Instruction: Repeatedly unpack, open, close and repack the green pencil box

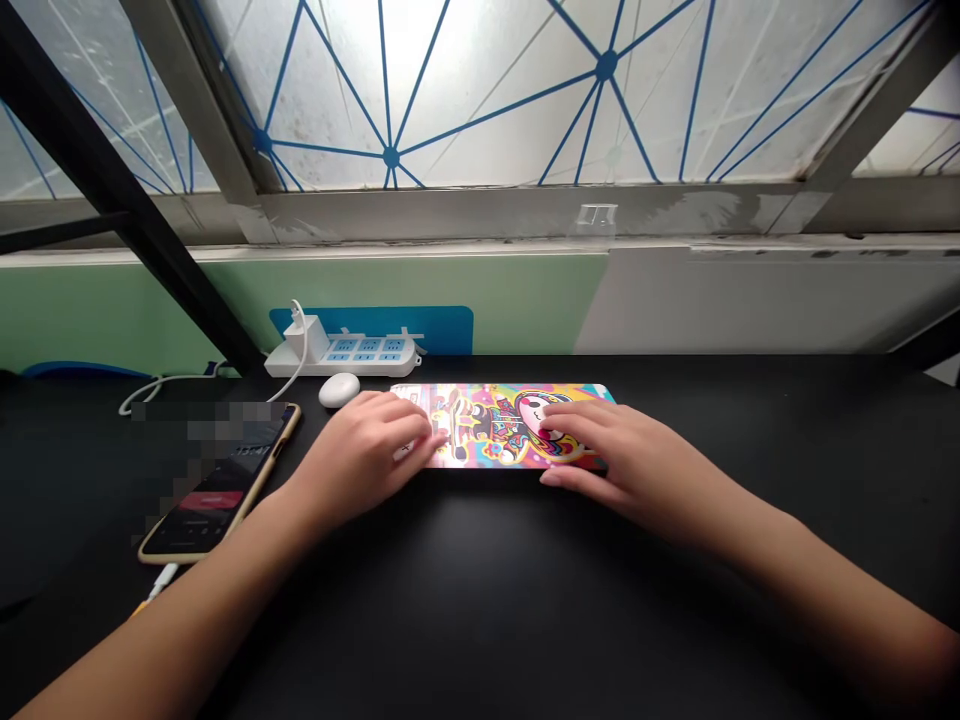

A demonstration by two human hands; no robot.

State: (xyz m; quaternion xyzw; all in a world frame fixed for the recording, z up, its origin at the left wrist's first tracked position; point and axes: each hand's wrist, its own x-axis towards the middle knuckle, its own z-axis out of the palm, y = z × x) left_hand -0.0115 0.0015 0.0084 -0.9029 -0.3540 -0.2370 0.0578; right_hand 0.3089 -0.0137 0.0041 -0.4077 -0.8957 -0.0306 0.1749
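Bright pink-and-yellow cartoon card (502,425) lying flat on the black worktop (480,580), left hand (360,465) and right hand (622,465) both on it, fingers (409,425) curled over its ends, slightly spread, not pinching; white pebble-shaped object (339,390) just beyond the left fingers, phone (217,480) left of them

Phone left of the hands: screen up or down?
Screen up: the phone lies on the black desk with its lit display showing toward the camera, though part of the display is pixelated out.
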